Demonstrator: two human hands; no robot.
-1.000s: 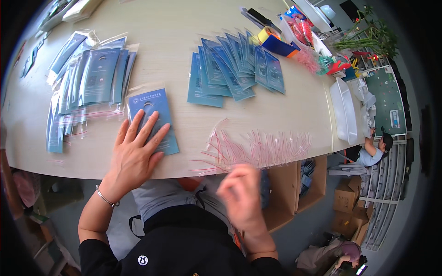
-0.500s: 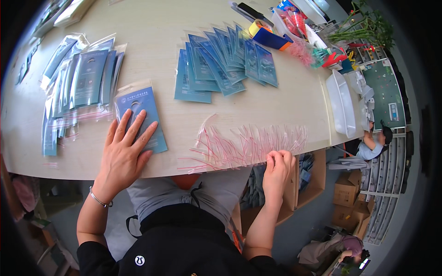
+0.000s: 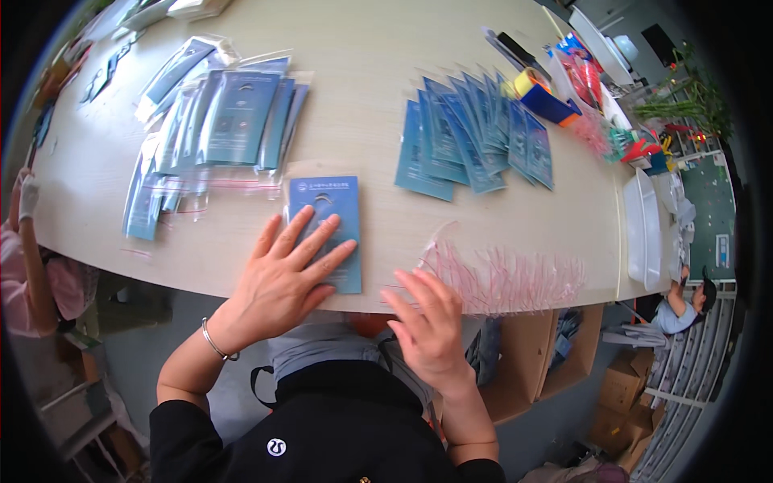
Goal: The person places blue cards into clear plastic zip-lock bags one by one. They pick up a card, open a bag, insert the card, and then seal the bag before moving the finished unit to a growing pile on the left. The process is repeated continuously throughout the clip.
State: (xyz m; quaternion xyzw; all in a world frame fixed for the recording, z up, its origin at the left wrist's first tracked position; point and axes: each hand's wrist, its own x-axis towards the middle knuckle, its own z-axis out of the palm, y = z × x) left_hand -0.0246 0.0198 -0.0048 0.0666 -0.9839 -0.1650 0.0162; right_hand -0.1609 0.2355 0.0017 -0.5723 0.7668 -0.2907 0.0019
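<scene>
My left hand (image 3: 282, 278) lies flat with spread fingers on a blue card (image 3: 342, 241) in a clear bag near the table's front edge. A metal bangle circles that wrist. To its right, my right hand (image 3: 431, 330) hovers at the table edge, fingers stretched and apart, with nothing visible in them. Beside it, a fanned row of clear zip bags (image 3: 515, 282) with red seal lines lies along the edge. Bagged blue cards (image 3: 237, 117) are heaped at the left, their zip ends toward me. More blue cards (image 3: 471, 133) fan out farther back on the right.
At the back right are a blue tape dispenser (image 3: 547, 105) with yellow tape and a bin of red items (image 3: 584, 76). A white tray (image 3: 642, 229) stands at the right edge. Scissors (image 3: 105, 76) lie far left. Open cardboard boxes (image 3: 515, 366) sit below the table. Other people are at both sides.
My right hand has come left from the zip bags toward the blue card, its pinched fingers now apart. My left hand stays on the card. The whole view has shifted.
</scene>
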